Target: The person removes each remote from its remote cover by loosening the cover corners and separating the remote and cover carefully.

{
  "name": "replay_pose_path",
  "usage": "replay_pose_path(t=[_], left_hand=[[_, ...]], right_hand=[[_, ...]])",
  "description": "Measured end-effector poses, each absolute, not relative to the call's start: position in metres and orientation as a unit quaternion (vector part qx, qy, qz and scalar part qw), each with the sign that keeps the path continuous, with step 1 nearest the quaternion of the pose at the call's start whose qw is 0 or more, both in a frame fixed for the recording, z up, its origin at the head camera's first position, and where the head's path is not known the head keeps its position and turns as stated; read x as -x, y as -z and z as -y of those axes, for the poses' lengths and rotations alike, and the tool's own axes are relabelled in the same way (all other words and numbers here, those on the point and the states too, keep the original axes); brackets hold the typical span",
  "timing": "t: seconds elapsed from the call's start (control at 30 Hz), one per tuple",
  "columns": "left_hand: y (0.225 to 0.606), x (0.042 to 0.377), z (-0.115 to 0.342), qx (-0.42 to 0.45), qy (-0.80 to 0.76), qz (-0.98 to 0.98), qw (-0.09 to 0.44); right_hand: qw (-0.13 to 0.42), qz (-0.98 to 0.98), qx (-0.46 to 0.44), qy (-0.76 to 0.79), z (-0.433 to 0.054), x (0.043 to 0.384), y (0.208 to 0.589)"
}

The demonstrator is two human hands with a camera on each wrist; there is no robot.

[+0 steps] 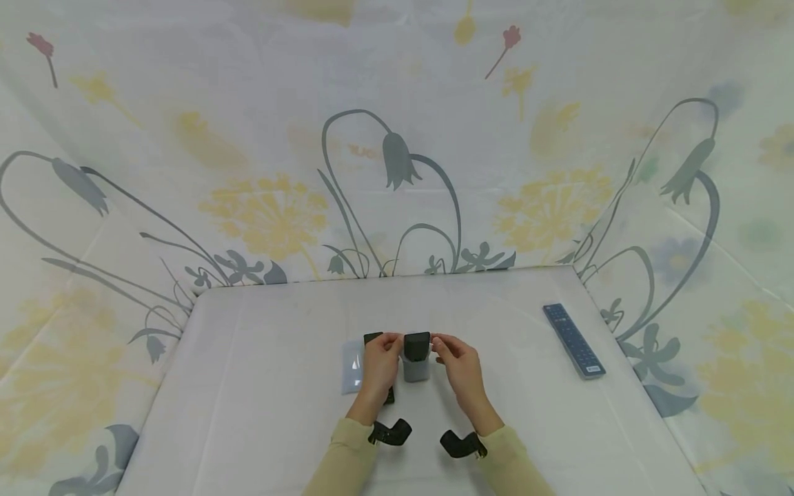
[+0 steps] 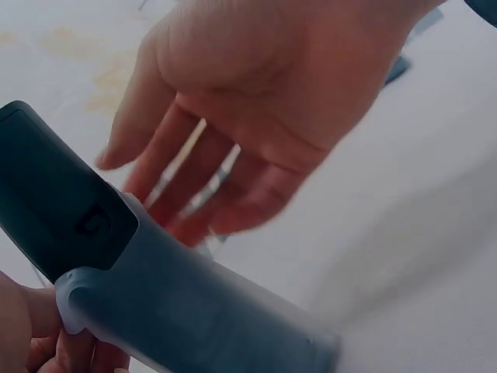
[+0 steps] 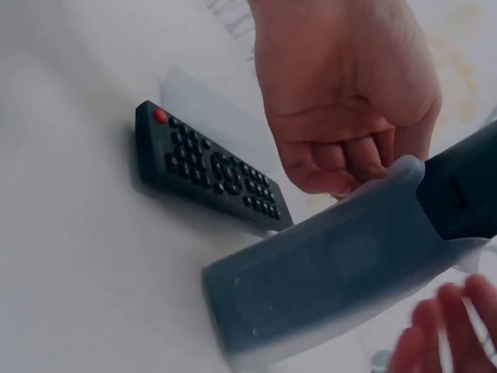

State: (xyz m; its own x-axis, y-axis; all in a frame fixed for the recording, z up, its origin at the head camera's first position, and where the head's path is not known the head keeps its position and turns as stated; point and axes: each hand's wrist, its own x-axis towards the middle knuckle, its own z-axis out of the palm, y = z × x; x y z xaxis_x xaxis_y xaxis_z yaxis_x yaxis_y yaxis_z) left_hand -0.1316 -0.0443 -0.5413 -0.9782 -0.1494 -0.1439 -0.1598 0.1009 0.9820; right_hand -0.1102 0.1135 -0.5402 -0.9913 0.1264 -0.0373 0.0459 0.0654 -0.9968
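Note:
A dark remote control (image 1: 417,343) sits partly inside a translucent sleeve-like cover (image 1: 416,372) between my hands. In the left wrist view, its bare dark end (image 2: 62,194) sticks out of the cover, showing a small curved mark. My left hand (image 1: 380,365) pinches the rim of the cover on its left side; the right wrist view shows these curled fingers at the cover's edge (image 3: 334,249). My right hand (image 1: 462,368) is at the other side, fingers loosely bent and apart from the cover, blurred in both wrist views.
A black remote with a red button (image 3: 202,167) lies partly beneath my left hand, beside a clear flat packet (image 1: 352,367). Toward the right edge of the white table (image 1: 267,413) lies a longer dark remote (image 1: 573,341). Flower-printed sheeting (image 1: 279,151) surrounds the table.

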Motion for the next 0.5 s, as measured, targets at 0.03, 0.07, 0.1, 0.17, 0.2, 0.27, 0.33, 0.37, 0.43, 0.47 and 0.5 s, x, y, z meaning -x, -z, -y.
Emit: replay_pose_path(t=[0.03,0.07,0.1,0.17,0.2,0.27,0.33,0.37,0.43,0.47,0.5], left_hand=[[0.5411,0.1315,0.0439,0.104,-0.662,-0.743,0.003],[0.5411,0.1316,0.0434,0.103,-0.660,-0.745,0.002],[0.5413,0.1315,0.0431,0.101,-0.658,-0.746,-0.001],[0.5410,0.1312,0.0422,0.098,-0.658,-0.746,-0.006],[0.5409,0.1311,0.0417,0.095,-0.658,-0.747,-0.008],[0.5408,0.1309,0.0408,0.092,-0.659,-0.746,-0.011],[0.5399,0.1305,0.0400,0.087,-0.663,-0.744,-0.011],[0.5392,0.1303,0.0396,0.085,-0.663,-0.744,-0.011],[0.5379,0.1301,0.0391,0.083,-0.663,-0.744,-0.009],[0.5373,0.1300,0.0388,0.082,-0.664,-0.743,-0.008],[0.5368,0.1300,0.0386,0.081,-0.665,-0.743,-0.007]], right_hand=[[0.008,0.731,0.068,-0.679,-0.1132,0.1107,0.5409],[-0.012,0.731,0.076,-0.678,-0.1130,0.1111,0.5413],[-0.029,0.728,0.083,-0.679,-0.1127,0.1115,0.5413],[-0.052,0.723,0.094,-0.683,-0.1127,0.1125,0.5408],[-0.058,0.720,0.094,-0.685,-0.1131,0.1130,0.5407],[-0.069,0.710,0.100,-0.694,-0.1142,0.1144,0.5404],[-0.076,0.700,0.101,-0.703,-0.1157,0.1161,0.5408],[-0.078,0.694,0.100,-0.708,-0.1164,0.1170,0.5413],[-0.082,0.683,0.103,-0.718,-0.1174,0.1188,0.5418],[-0.083,0.679,0.103,-0.722,-0.1178,0.1195,0.5421],[-0.083,0.676,0.104,-0.725,-0.1181,0.1200,0.5419]])
